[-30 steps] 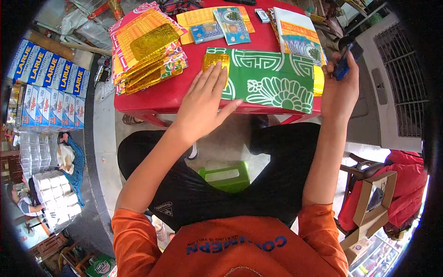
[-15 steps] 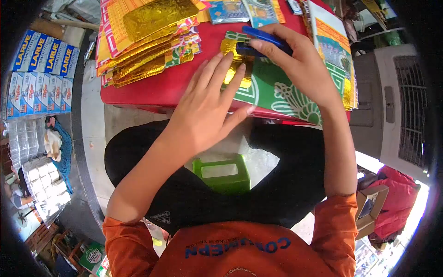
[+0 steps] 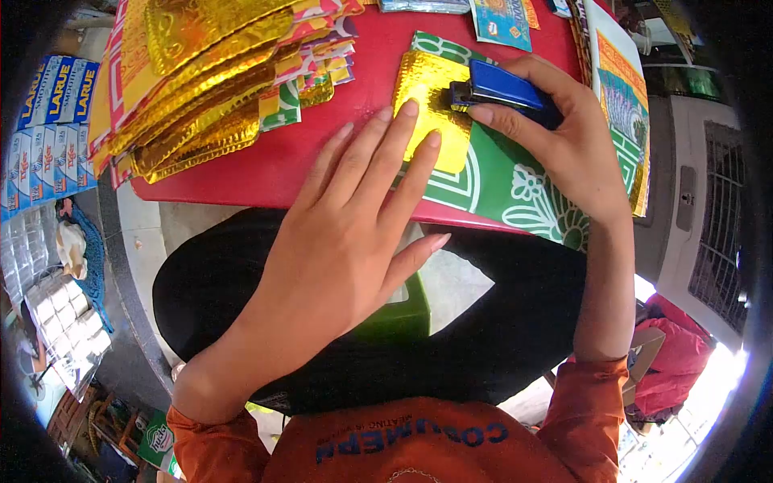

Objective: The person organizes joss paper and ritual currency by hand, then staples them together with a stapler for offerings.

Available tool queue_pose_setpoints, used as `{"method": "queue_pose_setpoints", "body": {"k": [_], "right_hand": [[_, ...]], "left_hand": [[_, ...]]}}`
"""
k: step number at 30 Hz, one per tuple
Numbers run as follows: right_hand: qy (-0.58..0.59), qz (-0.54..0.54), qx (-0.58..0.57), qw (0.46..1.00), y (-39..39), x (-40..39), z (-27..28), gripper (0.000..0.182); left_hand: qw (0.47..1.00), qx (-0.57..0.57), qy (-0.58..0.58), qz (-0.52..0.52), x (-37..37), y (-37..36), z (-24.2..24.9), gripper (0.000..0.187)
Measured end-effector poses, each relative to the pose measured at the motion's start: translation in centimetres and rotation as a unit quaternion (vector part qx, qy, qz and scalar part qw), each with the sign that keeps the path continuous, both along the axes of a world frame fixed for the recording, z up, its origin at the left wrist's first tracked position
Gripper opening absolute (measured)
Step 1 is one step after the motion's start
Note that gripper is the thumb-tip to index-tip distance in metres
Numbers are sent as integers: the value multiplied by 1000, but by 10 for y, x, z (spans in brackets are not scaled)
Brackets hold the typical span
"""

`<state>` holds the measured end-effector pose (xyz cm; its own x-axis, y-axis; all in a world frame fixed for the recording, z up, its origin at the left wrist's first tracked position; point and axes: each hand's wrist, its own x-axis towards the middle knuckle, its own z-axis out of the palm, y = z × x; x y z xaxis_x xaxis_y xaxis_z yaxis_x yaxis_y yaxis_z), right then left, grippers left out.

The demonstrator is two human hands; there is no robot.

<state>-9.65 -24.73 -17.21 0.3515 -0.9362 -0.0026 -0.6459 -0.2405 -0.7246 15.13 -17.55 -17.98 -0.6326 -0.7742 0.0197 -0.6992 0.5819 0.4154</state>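
A blue stapler is gripped in my right hand, its black nose over the right edge of a gold foil sheet. That sheet lies on green patterned paper at the front of the red table. My left hand is spread open, its fingertips resting on or just over the foil's left side. Left of it sits a thick stack of gold foil and coloured papers.
Blue printed notes lie at the table's back. More patterned papers stand at its right edge. Below, a green plastic stool is between the legs. Beer cartons are stacked at the far left.
The view has moved closer to the table. The stapler has come down level at the foil's right edge, and more of the foil shows between my hands.
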Motion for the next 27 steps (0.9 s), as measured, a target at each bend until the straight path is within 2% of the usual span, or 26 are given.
{"method": "queue_pose_setpoints", "body": {"k": [1,17,23,25,27], "right_hand": [[8,7,-1,1000,0,0,1,29],[11,27,-17,999,1,0,-1,30],[37,57,-47,997,-1,6,3,27],[77,111,-142,981,-2,4,3,27],[48,90,-120,987,0,5,0,26]], "left_hand": [[1000,3,-2,1,0,0,1,69],[1000,18,-22,2,-2,1,3,69],[1000,14,-21,2,-1,1,3,68],[1000,11,-18,1,-2,1,2,68],[1000,4,-18,-1,-2,1,3,67]]}}
